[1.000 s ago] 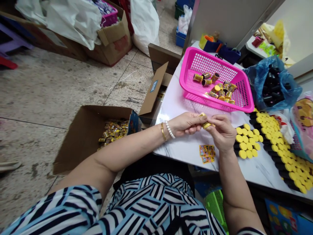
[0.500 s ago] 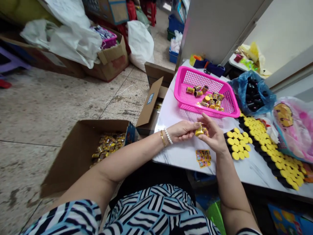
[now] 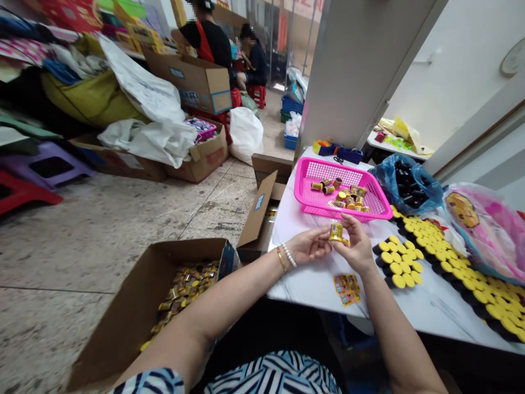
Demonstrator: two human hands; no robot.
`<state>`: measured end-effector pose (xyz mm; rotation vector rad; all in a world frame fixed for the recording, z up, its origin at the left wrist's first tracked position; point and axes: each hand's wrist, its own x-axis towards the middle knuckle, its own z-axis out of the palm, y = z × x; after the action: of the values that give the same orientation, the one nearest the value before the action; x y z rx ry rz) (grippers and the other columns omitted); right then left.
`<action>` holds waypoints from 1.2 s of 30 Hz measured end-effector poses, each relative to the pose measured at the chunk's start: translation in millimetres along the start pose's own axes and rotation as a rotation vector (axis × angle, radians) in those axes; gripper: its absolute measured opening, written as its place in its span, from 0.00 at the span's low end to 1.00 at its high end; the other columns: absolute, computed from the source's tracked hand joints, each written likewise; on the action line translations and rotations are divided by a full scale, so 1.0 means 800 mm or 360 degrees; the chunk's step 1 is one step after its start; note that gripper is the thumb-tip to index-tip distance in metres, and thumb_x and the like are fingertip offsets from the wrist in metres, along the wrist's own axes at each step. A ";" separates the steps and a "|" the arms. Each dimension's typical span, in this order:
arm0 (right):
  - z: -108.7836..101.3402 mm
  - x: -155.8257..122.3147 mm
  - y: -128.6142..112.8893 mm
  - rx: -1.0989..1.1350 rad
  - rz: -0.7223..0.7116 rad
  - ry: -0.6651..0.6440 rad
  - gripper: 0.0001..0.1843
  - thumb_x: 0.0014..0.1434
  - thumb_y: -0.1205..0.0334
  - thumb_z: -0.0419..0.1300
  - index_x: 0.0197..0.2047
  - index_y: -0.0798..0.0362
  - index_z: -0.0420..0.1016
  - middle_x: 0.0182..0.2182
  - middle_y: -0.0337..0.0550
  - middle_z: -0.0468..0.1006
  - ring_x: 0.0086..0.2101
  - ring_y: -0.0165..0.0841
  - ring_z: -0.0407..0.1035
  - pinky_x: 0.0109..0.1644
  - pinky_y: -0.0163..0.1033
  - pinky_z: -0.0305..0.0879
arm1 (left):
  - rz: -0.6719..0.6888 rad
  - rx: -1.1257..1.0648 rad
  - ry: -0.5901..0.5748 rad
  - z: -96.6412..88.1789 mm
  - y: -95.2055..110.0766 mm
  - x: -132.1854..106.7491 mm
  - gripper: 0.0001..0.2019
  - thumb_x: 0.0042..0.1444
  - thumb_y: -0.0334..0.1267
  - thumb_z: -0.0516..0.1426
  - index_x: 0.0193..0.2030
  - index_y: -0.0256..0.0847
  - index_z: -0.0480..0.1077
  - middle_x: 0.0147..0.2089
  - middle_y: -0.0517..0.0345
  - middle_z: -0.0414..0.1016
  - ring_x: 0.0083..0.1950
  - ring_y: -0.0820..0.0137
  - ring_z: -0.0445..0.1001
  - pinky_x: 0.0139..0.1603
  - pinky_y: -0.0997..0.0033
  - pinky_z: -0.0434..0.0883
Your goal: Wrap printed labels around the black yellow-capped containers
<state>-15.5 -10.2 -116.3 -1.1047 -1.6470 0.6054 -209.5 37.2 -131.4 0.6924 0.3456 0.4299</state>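
Note:
A small cylindrical container [image 3: 336, 232] with a yellow printed label and what looks like clear wrap around its top is held upright between my hands above the table. My left hand [image 3: 310, 246], with a pearl bracelet and a gold bangle at its wrist, pinches its left side, the other fingers half curled. Thumb and fingers of my right hand [image 3: 356, 246] close round the right side. Just below lie flat printed yellow labels [image 3: 346, 289]. Beyond my hands, a pink basket [image 3: 305, 203] contains several similar small containers [image 3: 350, 197].
Black cylinders with yellow caps [image 3: 401, 261] stand grouped at right, near a blue bag [image 3: 385, 178] of black pieces. On the floor at left, an open carton [image 3: 118, 306] holds many small containers. Another open carton [image 3: 262, 210] touches the table's left side. Two people sit farther back.
The view has tilted up, bringing the seated people into sight. The container now stands more upright between my hands, and its clear top shows. My left fingers have loosened slightly.

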 end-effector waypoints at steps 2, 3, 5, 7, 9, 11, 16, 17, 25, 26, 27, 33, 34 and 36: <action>0.004 -0.002 0.002 -0.0012 -0.0008 0.0006 0.43 0.53 0.61 0.74 0.70 0.45 0.65 0.56 0.49 0.77 0.57 0.41 0.74 0.65 0.51 0.71 | 0.0083 -0.0108 0.0067 -0.002 -0.003 0.006 0.22 0.57 0.55 0.69 0.42 0.36 0.77 0.33 0.56 0.79 0.26 0.78 0.71 0.26 0.79 0.66; 0.006 -0.003 0.002 -0.0043 -0.0014 0.0007 0.43 0.53 0.61 0.74 0.70 0.45 0.65 0.55 0.48 0.77 0.56 0.41 0.74 0.65 0.51 0.72 | 0.0114 -0.0141 0.0081 -0.003 -0.005 0.009 0.22 0.54 0.52 0.71 0.44 0.35 0.78 0.35 0.54 0.80 0.29 0.76 0.74 0.30 0.78 0.69; 0.008 -0.001 0.001 -0.0132 -0.0009 -0.0007 0.41 0.54 0.60 0.73 0.69 0.45 0.66 0.53 0.47 0.79 0.54 0.41 0.75 0.63 0.51 0.73 | 0.0145 -0.0174 0.0096 -0.004 -0.007 0.012 0.21 0.53 0.47 0.73 0.47 0.33 0.79 0.37 0.51 0.82 0.32 0.74 0.77 0.36 0.76 0.73; 0.006 0.008 -0.003 -0.0243 0.0012 -0.0022 0.39 0.55 0.59 0.72 0.68 0.45 0.67 0.52 0.47 0.80 0.53 0.41 0.76 0.62 0.51 0.74 | 0.0111 -0.0212 0.0123 -0.002 -0.005 0.011 0.21 0.58 0.51 0.70 0.47 0.34 0.80 0.38 0.48 0.83 0.35 0.71 0.80 0.39 0.74 0.74; -0.004 0.029 -0.009 -0.0365 0.0030 0.0040 0.36 0.56 0.57 0.71 0.66 0.46 0.70 0.53 0.48 0.81 0.52 0.41 0.77 0.62 0.51 0.74 | 0.0063 -0.0251 0.0181 0.001 -0.001 0.008 0.23 0.63 0.55 0.65 0.49 0.34 0.80 0.40 0.45 0.84 0.38 0.67 0.82 0.41 0.71 0.76; -0.020 0.058 -0.016 -0.0504 0.0039 0.0218 0.31 0.57 0.54 0.70 0.63 0.48 0.73 0.54 0.49 0.81 0.51 0.42 0.77 0.61 0.52 0.74 | 0.0042 -0.0234 0.0238 0.003 0.002 0.005 0.25 0.66 0.56 0.61 0.51 0.32 0.80 0.43 0.41 0.85 0.38 0.65 0.83 0.42 0.69 0.77; -0.063 0.097 -0.034 -0.1014 -0.0193 0.0566 0.40 0.59 0.44 0.69 0.68 0.51 0.67 0.58 0.54 0.78 0.56 0.47 0.74 0.62 0.58 0.72 | 0.0260 -0.0055 0.0511 0.003 0.002 0.010 0.18 0.63 0.46 0.66 0.48 0.30 0.81 0.37 0.46 0.84 0.32 0.72 0.80 0.35 0.76 0.73; -0.065 0.090 -0.038 -0.1062 -0.0249 0.0548 0.38 0.61 0.43 0.68 0.68 0.50 0.67 0.59 0.54 0.78 0.55 0.47 0.74 0.60 0.57 0.73 | 0.0335 -0.0002 0.0587 0.002 0.001 0.012 0.16 0.62 0.45 0.68 0.46 0.31 0.80 0.35 0.48 0.83 0.31 0.74 0.78 0.33 0.77 0.71; -0.040 -0.028 0.013 -0.1332 0.0148 0.0079 0.10 0.64 0.55 0.67 0.42 0.49 0.89 0.36 0.47 0.82 0.40 0.41 0.73 0.48 0.49 0.71 | 0.0755 0.0538 0.0789 0.000 -0.006 0.019 0.17 0.50 0.48 0.72 0.34 0.34 0.78 0.27 0.56 0.78 0.25 0.78 0.67 0.26 0.77 0.61; -0.039 -0.034 0.024 -0.1322 0.0240 0.0049 0.08 0.62 0.57 0.68 0.41 0.49 0.89 0.35 0.47 0.82 0.38 0.41 0.73 0.47 0.48 0.70 | 0.0777 0.0618 0.0789 0.001 -0.007 0.020 0.18 0.49 0.49 0.72 0.33 0.34 0.78 0.27 0.56 0.78 0.25 0.78 0.66 0.26 0.76 0.61; -0.040 -0.037 0.033 -0.1287 0.0303 0.0030 0.07 0.61 0.58 0.70 0.39 0.49 0.89 0.34 0.46 0.81 0.37 0.40 0.72 0.46 0.48 0.69 | 0.0793 0.0695 0.0796 0.001 -0.009 0.020 0.18 0.49 0.49 0.72 0.32 0.35 0.78 0.27 0.56 0.77 0.25 0.77 0.66 0.27 0.76 0.61; -0.046 -0.041 0.036 -0.1048 0.0184 0.0282 0.04 0.60 0.61 0.70 0.34 0.48 0.88 0.30 0.41 0.77 0.37 0.38 0.71 0.47 0.46 0.68 | 0.0869 0.0974 0.0892 0.004 -0.018 0.026 0.20 0.49 0.54 0.70 0.32 0.36 0.78 0.28 0.56 0.78 0.26 0.76 0.66 0.26 0.75 0.60; -0.045 -0.043 0.032 -0.1020 0.0116 0.0367 0.04 0.61 0.59 0.70 0.35 0.47 0.88 0.31 0.41 0.77 0.38 0.39 0.71 0.47 0.46 0.68 | 0.0857 0.0980 0.0895 0.005 -0.019 0.026 0.21 0.50 0.55 0.70 0.32 0.36 0.78 0.29 0.56 0.78 0.25 0.77 0.66 0.26 0.75 0.59; -0.040 -0.045 0.025 -0.0981 -0.0043 0.0489 0.06 0.63 0.56 0.69 0.40 0.45 0.89 0.34 0.42 0.76 0.40 0.39 0.71 0.47 0.47 0.69 | 0.0785 0.0982 0.0866 0.007 -0.021 0.027 0.24 0.50 0.58 0.69 0.32 0.35 0.78 0.30 0.54 0.78 0.25 0.76 0.66 0.24 0.74 0.58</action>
<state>24.2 -36.7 -137.9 -1.5209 -1.6066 -0.1139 -183.9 33.2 -142.6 1.2717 0.8481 1.0095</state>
